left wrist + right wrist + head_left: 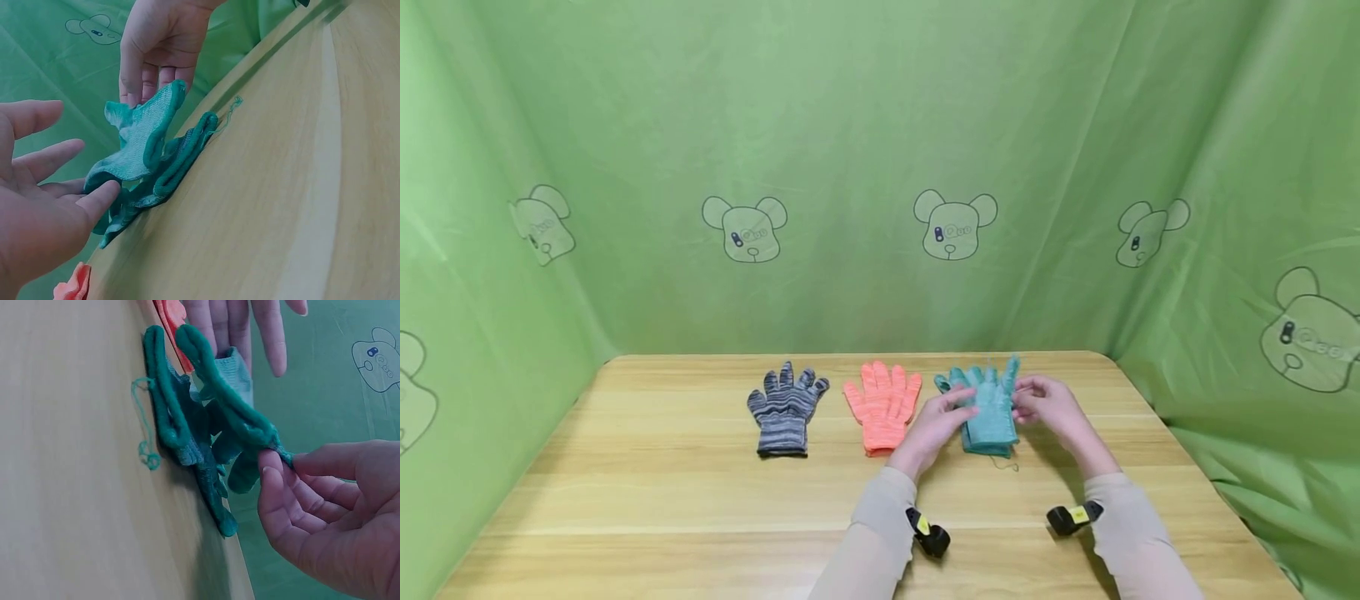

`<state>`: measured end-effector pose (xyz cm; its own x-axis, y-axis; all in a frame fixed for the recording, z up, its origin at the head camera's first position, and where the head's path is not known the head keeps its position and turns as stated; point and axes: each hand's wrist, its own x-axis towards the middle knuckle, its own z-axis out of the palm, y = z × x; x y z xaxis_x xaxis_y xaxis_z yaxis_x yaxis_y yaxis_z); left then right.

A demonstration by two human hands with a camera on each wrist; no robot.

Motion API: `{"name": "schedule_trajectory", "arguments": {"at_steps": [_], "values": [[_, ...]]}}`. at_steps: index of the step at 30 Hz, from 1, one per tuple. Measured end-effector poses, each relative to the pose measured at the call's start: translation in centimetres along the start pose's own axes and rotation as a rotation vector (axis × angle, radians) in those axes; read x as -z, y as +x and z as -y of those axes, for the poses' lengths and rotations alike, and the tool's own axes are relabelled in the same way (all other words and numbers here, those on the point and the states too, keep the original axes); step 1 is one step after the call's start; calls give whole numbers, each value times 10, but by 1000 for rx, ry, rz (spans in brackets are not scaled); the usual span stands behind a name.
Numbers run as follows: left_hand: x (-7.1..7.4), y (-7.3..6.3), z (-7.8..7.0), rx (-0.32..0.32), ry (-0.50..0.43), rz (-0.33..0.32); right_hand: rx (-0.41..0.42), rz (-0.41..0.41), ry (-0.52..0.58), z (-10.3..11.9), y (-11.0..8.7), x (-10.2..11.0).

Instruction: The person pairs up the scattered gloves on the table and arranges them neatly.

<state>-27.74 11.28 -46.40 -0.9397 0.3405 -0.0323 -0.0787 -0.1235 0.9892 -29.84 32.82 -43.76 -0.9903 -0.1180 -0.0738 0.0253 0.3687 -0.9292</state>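
Note:
Two teal knit gloves lie one over the other at the right of the table in the head view. The upper teal glove [992, 417] is raised off the lower teal glove [172, 419], as both wrist views show. My right hand [331, 512] pinches the upper glove's edge near the cuff between thumb and fingers. At the opposite edge, my left hand [50, 194] holds the same glove with thumb and a fingertip, its other fingers spread out. A loose teal thread [145, 425] trails from the lower glove's cuff onto the table.
Left of the teal gloves, an orange glove [883, 404] lies flat on the wooden table [700, 517]. Farther left is a grey and black striped glove [784, 417]. A green curtain [850, 108] with bear-head prints stands along the back and sides.

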Motion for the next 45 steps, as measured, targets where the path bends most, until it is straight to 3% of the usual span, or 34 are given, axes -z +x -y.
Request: {"name": "schedule_trajectory", "arguments": {"at_steps": [15, 24, 29, 37, 45], "values": [[2, -1, 4, 38, 21, 9, -124, 89, -1, -5, 0, 3], [3, 2, 1, 50, -60, -162, -157, 105, 9, -6, 0, 7], [3, 1, 0, 68, -129, -211, -161, 103, 22, -8, 1, 8], [5, 0, 3, 108, -210, -152, -136, 105, 6, -11, 2, 7], [3, 1, 6, 134, -124, -62, -70, 90, -46, -13, 2, 6]]}}
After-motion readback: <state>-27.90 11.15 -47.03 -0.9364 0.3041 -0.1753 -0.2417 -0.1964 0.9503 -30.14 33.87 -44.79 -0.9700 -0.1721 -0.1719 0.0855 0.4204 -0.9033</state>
